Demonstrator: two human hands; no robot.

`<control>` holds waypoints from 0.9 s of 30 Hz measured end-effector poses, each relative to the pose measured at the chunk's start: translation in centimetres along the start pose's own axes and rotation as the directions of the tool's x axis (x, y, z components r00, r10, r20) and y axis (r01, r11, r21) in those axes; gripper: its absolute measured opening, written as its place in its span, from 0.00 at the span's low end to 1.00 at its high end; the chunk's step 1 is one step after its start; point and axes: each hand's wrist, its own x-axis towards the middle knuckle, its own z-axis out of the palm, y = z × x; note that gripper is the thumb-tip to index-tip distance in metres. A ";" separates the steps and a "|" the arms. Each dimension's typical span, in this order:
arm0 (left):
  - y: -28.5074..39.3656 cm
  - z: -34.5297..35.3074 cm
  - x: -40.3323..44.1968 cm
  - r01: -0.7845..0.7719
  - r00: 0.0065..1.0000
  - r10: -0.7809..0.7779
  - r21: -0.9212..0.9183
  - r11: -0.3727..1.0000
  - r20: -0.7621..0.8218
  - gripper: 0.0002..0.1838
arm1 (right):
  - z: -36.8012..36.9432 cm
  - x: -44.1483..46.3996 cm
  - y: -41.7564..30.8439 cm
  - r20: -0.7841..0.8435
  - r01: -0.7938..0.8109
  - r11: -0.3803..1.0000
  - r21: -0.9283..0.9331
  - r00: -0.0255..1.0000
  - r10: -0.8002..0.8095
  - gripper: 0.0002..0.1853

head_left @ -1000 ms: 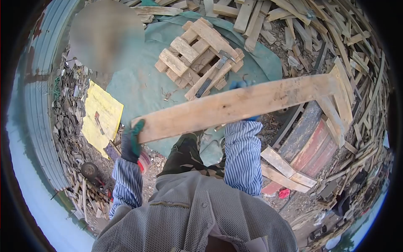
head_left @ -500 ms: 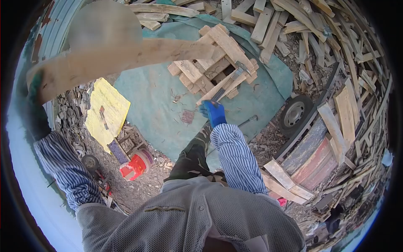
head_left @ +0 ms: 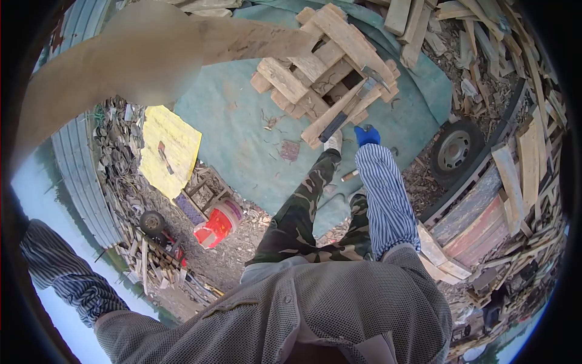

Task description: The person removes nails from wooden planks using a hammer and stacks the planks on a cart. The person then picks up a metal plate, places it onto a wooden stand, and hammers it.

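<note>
A long wooden plank (head_left: 254, 41) reaches in from the left edge, partly blurred, its far end in front of the stack. My left sleeve shows at the lower left, but my left hand is out of sight. My right hand (head_left: 367, 136), in a blue glove, is beside the near side of a crisscross stack of wood blocks (head_left: 282, 79). Its foreshortened fingers look slightly apart, with nothing visible in them. A claw hammer (head_left: 333, 125) with a black grip lies on the stack, apart from the hand. Partly behind my right forearm, a wooden-handled tool (head_left: 350, 175) lies on the tarp.
The stack stands on a green tarp (head_left: 230, 121). Scrap wood (head_left: 412, 33) is heaped at the upper right, near a wheel (head_left: 453, 150). A yellow sheet (head_left: 173, 142) and a red bucket (head_left: 212, 230) are on the left, by a corrugated metal wall (head_left: 85, 176).
My right hand has left the hammer's grip and moved right; the hammer now lies on the stack. My left arm and the plank have shifted outward, taking my left hand out of view.
</note>
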 end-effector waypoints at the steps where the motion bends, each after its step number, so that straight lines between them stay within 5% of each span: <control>1: 0.3 0.7 -0.8 0.009 1.000 -0.009 0.005 1.000 0.013 0.29 | -0.1 0.0 -0.8 0.031 -0.030 0.999 0.018 0.999 0.029 0.39; 6: 1.6 6.1 -5.0 0.049 0.995 -0.053 0.036 0.998 0.089 0.29 | -0.4 0.7 -5.2 0.107 -0.165 0.986 0.026 0.981 0.161 0.44; 12: 3.4 12.2 -10.3 0.109 0.975 -0.117 0.053 0.993 0.188 0.30 | -1.8 2.9 -7.6 0.242 -0.075 0.986 -0.147 0.964 0.109 0.42; 16: 4.8 15.8 -13.3 0.133 0.967 -0.135 0.021 0.991 0.215 0.30 | -0.9 3.9 -4.4 0.125 -0.082 0.991 -0.109 0.988 0.095 0.38; 18: 5.3 16.1 -14.5 0.145 0.963 -0.145 0.016 0.989 0.227 0.30 | -0.7 4.3 -1.8 0.101 -0.083 0.996 -0.029 0.991 0.086 0.31; 19: 5.1 16.0 -14.8 0.159 0.960 -0.157 0.013 0.987 0.230 0.30 | -1.8 3.2 -2.4 0.152 -0.162 0.955 0.249 0.980 0.126 0.26; 21: 5.0 15.8 -15.3 0.180 0.955 -0.175 0.004 0.984 0.239 0.30 | -5.0 1.2 -3.8 0.287 -0.320 0.636 0.702 0.945 0.159 0.17; 24: 5.0 15.9 -16.4 0.199 0.950 -0.191 -0.009 0.980 0.249 0.31 | -12.0 -1.3 -8.9 0.404 -0.258 0.829 0.496 0.914 0.042 0.10; 25: 5.0 16.1 -16.7 0.205 0.948 -0.195 -0.014 0.979 0.251 0.31 | -14.0 -4.4 -10.6 0.329 -0.063 0.876 0.478 0.937 -0.112 0.13; 27: 4.9 16.4 -17.6 0.227 0.946 -0.214 -0.025 0.974 0.246 0.31 | -19.8 -11.3 -16.6 0.357 -0.034 0.748 0.663 0.892 -0.276 0.15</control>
